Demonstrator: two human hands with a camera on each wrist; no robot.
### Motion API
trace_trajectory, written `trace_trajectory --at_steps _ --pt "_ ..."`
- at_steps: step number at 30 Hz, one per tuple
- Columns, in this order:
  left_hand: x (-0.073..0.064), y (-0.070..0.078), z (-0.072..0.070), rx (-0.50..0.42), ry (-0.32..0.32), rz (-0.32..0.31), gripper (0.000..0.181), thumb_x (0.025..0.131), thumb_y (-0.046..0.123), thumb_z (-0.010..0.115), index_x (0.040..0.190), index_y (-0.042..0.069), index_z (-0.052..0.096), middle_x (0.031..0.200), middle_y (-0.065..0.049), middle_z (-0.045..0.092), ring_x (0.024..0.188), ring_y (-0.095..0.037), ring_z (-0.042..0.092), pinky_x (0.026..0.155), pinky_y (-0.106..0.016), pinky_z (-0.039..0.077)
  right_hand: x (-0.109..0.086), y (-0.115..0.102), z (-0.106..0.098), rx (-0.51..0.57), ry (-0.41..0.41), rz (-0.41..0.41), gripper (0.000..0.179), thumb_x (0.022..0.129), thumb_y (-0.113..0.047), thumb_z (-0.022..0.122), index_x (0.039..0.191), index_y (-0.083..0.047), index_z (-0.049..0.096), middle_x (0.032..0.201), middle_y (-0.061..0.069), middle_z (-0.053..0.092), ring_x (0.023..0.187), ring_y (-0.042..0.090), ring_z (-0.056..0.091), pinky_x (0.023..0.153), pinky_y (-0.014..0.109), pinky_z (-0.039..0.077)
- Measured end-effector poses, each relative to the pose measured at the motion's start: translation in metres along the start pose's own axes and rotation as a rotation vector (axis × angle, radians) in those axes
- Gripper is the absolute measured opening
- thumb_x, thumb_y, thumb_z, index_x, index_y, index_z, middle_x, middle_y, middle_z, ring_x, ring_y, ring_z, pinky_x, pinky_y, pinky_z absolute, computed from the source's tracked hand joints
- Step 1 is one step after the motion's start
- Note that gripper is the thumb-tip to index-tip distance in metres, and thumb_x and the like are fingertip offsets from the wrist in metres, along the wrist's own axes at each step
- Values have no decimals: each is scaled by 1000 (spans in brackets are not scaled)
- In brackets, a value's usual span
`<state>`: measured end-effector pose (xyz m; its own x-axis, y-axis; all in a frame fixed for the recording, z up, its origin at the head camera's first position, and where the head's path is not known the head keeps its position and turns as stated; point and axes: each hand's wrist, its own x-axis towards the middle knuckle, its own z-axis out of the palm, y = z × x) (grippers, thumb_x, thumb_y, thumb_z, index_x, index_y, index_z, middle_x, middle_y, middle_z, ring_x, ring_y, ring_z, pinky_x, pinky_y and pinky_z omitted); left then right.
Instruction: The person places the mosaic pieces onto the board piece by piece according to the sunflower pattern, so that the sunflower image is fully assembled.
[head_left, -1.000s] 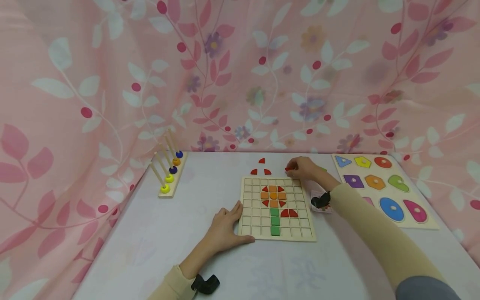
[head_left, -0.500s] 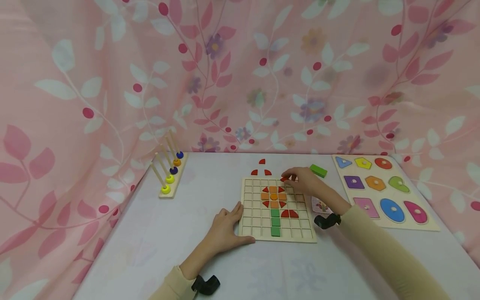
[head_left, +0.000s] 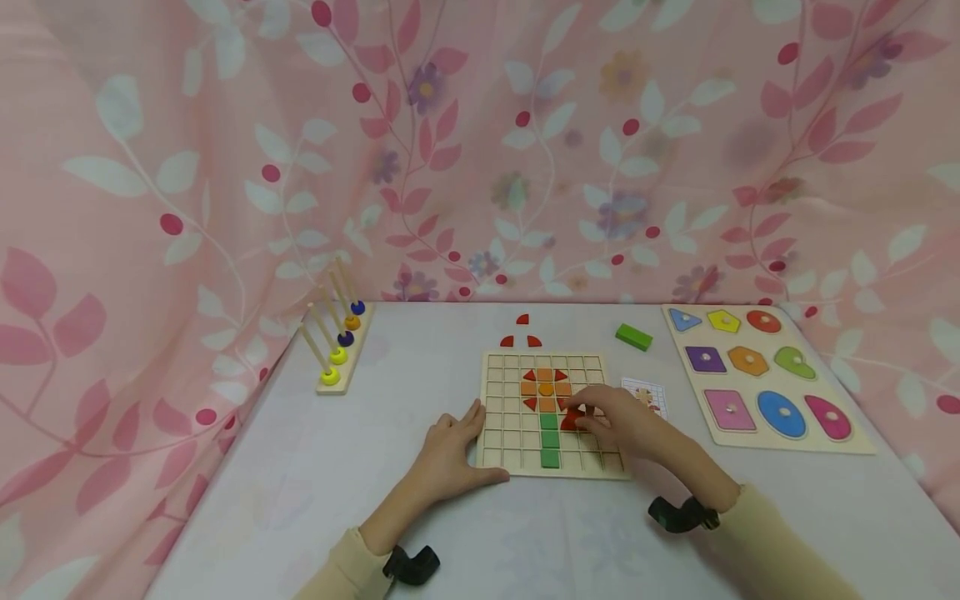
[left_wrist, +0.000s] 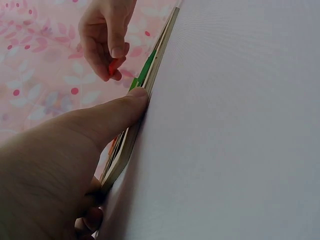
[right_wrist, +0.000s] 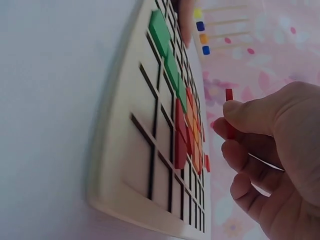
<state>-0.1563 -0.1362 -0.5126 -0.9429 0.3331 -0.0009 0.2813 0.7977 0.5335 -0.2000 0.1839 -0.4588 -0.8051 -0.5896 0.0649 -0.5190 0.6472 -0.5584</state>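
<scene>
A pale wooden grid board (head_left: 510,454) lies on the white table. My left hand (head_left: 446,458) rests at its near left corner, thumb along the near edge and straight fingers along the left side. Above the board's right half, my right hand (head_left: 630,421) pinches a small red piece (right_wrist: 229,95) between thumb and fingers. The board carries a stem of green squares (head_left: 550,440) below a cluster of orange squares (head_left: 546,377) and red triangles (head_left: 560,376). Red quarter-circle pieces (right_wrist: 181,135) lie beside the stem, partly covered by the right hand in the head view.
Beyond the board lie 3 loose red quarter-circles (head_left: 533,341) and a green block (head_left: 633,337). A picture card (head_left: 654,400) sits to its right, then a knobbed shape puzzle (head_left: 806,433). At the left stands a peg rack (head_left: 356,358) with coloured beads. A floral curtain (head_left: 480,167) hangs behind.
My right hand has come from behind the board's far right edge toward me, over the red pieces beside the green stem, still pinching a red piece. The left hand has stayed put.
</scene>
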Motion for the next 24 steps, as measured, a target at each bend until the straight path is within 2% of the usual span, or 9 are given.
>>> trace_trajectory --at_steps 3,6,12,16,19,24 --pt "0 0 1 4 2 3 115 77 69 86 163 7 41 172 -5 33 90 -13 35 75 -30 31 -10 -3 6 -23 -4 -35 27 101 -12 74 127 -9 75 121 -1 74 110 20 66 97 44 57" --pt "0 -1 1 1 5 6 115 77 69 85 163 7 40 172 -6 33 90 -13 36 75 -30 31 -15 -4 11 -45 -19 -69 25 102 -10 71 126 -11 75 123 -3 74 116 20 64 102 46 54" --pt "1 -1 0 5 6 9 115 77 69 85 163 7 40 172 -6 33 90 -13 36 76 -31 31 -14 0 17 -103 -48 -129 24 102 -8 70 125 -12 75 119 -7 74 114 14 61 101 41 54" --pt "1 0 -1 8 2 7 115 77 70 84 163 8 40 172 -5 33 89 -13 36 76 -31 31 -14 4 20 -120 -29 -174 26 100 -4 71 124 -13 75 120 -7 74 114 17 60 99 42 53" --pt "2 0 -1 4 2 6 115 77 69 85 163 8 40 172 -5 33 89 -13 35 76 -31 31 -15 7 23 -86 21 -168 27 98 -3 72 122 -15 76 121 -6 74 116 19 61 100 45 53" --pt "1 0 0 3 0 3 115 77 69 85 163 8 40 172 -5 33 90 -13 36 76 -31 31 -20 13 29 5 65 -71 20 96 -14 79 114 -22 79 115 -9 68 113 16 59 97 40 55"
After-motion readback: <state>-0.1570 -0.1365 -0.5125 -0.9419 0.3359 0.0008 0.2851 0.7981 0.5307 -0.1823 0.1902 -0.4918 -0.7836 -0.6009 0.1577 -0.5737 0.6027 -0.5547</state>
